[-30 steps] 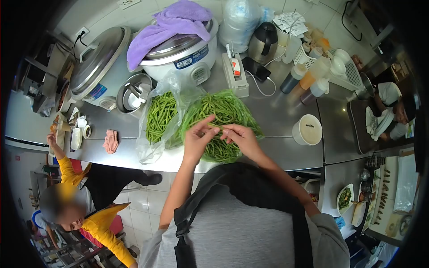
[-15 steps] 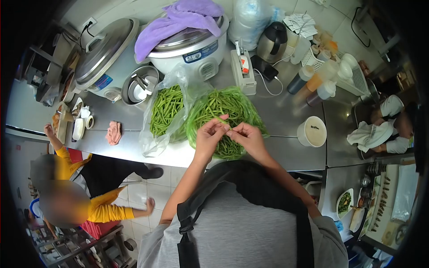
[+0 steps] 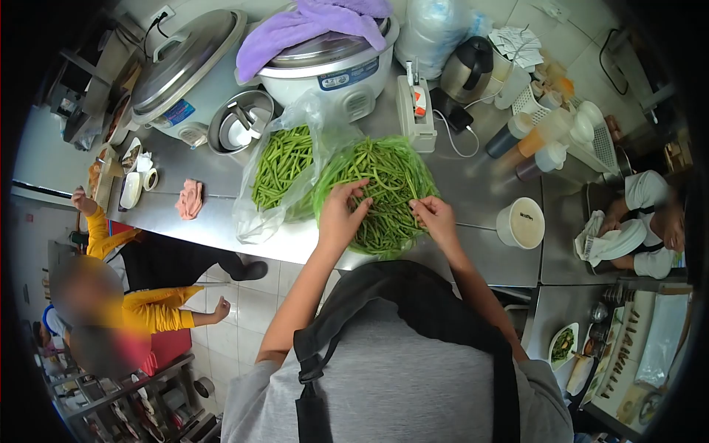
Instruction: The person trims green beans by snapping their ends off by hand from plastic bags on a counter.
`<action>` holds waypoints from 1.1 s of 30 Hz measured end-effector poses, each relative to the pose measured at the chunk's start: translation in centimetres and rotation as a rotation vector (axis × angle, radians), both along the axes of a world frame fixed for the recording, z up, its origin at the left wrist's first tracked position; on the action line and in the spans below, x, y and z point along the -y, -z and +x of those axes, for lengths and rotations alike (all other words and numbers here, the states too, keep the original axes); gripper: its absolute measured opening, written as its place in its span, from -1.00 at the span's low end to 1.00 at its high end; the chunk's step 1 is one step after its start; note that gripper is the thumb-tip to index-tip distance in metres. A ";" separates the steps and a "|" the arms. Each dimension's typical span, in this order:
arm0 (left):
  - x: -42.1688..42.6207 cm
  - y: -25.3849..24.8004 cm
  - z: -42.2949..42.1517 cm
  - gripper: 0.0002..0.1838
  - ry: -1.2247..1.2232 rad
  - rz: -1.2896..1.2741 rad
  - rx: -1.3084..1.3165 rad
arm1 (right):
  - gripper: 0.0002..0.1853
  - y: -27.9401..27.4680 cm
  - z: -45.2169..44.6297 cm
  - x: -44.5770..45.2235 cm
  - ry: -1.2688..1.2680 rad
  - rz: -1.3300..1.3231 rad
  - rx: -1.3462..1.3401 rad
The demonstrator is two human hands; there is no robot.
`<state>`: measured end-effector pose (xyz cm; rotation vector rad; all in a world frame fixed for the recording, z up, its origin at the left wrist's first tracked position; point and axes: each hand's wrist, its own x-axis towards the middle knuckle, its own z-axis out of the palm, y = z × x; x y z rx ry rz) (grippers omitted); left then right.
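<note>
A green plastic bag full of long green beans (image 3: 384,177) lies open on the steel counter in front of me. My left hand (image 3: 343,212) is over its left part, thumb and fingers apart, with nothing visible held. At the bag's right side, my right hand (image 3: 434,218) pinches one end of a green bean. To the left, a clear plastic bag (image 3: 255,225) holds shorter green bean pieces (image 3: 284,164) and touches the green bag.
Behind the bags stand a rice cooker (image 3: 325,74) under a purple towel (image 3: 310,33), a metal bowl (image 3: 240,125) and a power strip (image 3: 417,111). A white tub (image 3: 520,223) is at right. A person in yellow (image 3: 170,314) is at left; another person holds plates at right.
My hands, close together before, have moved apart, and the left one has opened. The view has shifted slightly. The person in yellow has moved an arm.
</note>
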<state>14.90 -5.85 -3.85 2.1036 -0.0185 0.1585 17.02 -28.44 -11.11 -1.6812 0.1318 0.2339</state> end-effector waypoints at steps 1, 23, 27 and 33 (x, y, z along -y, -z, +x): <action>-0.1 0.0 0.6 -0.64 0.006 0.082 0.065 | -0.77 0.2 0.0 0.3 -0.009 -0.060 0.013; -0.7 -3.7 3.8 -0.89 0.252 0.536 0.404 | -0.76 -8.1 -0.1 -2.5 -0.092 -0.488 0.630; -1.1 -4.7 3.1 -0.89 0.263 0.410 0.392 | -0.81 -9.2 0.1 -3.5 -0.180 -0.510 0.679; -1.1 -4.4 1.7 -0.88 0.198 0.179 0.243 | -0.79 -11.1 -1.1 -4.3 -0.322 -0.295 0.390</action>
